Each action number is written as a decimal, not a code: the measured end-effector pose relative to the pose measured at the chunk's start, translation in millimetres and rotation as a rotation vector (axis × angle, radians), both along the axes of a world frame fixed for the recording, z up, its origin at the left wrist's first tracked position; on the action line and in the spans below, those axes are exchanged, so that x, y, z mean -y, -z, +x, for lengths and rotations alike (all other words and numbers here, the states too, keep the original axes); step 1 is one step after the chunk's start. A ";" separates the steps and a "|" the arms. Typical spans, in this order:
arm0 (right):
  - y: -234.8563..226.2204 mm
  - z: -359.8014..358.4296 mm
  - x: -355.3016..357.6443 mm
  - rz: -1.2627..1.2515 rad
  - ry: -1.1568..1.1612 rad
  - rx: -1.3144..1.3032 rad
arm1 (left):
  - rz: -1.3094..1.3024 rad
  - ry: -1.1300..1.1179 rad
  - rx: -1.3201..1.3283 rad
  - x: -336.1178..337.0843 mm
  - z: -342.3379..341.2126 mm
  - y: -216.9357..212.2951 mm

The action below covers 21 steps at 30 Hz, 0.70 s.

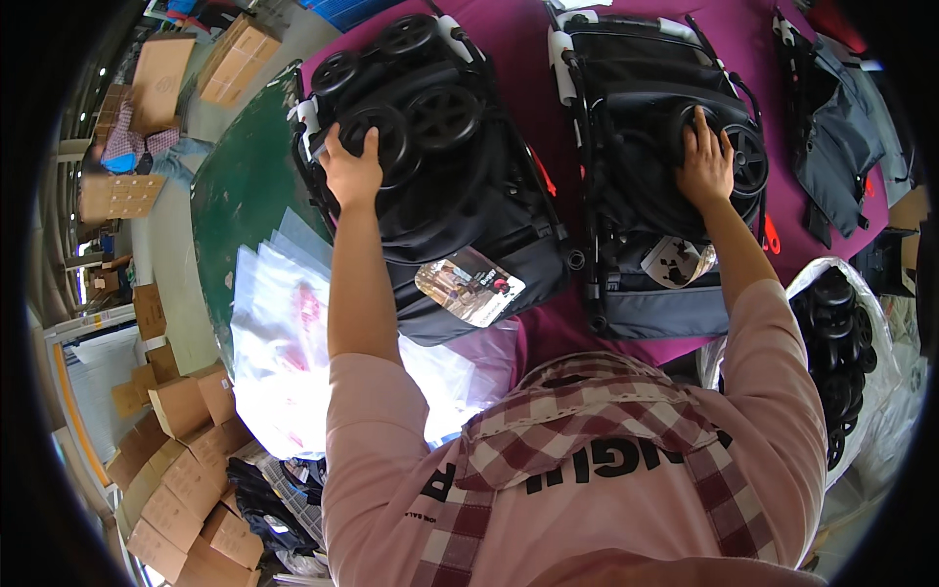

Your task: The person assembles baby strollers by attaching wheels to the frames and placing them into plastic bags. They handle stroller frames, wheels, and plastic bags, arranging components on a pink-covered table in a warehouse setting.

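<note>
Two folded black strollers lie side by side on a table covered in magenta cloth (509, 39). My left hand (350, 168) grips a black wheel on the left stroller (460, 186), which carries a picture hangtag. My right hand (705, 161) presses flat on a wheel of the right stroller (646, 127), which also has a white tag near its front edge. Both forearms reach out from pink sleeves.
A third folded dark stroller (831, 127) lies at the far right. A clear bag of black wheels (841, 342) stands by my right side. Clear plastic bags (284, 323) are stacked on the green table part at left. Cardboard boxes (181, 460) pile on the floor.
</note>
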State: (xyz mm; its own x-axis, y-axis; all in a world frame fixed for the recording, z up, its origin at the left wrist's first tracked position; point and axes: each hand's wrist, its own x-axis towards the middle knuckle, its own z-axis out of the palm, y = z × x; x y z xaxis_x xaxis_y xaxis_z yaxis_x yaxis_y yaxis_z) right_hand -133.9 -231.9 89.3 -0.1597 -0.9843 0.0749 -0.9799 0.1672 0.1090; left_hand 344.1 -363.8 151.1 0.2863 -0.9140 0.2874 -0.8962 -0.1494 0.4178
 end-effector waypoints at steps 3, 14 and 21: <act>-12.2 4.5 4.3 0.069 0.032 -0.007 | -0.099 -0.050 -0.077 -4.0 -5.0 1.9; -60.4 140.7 29.3 -0.374 -0.711 0.619 | -0.160 -0.243 -0.865 14.2 20.6 23.8; -2.1 274.4 20.6 0.112 -0.870 0.553 | 0.168 -0.294 -1.467 -17.6 2.8 18.6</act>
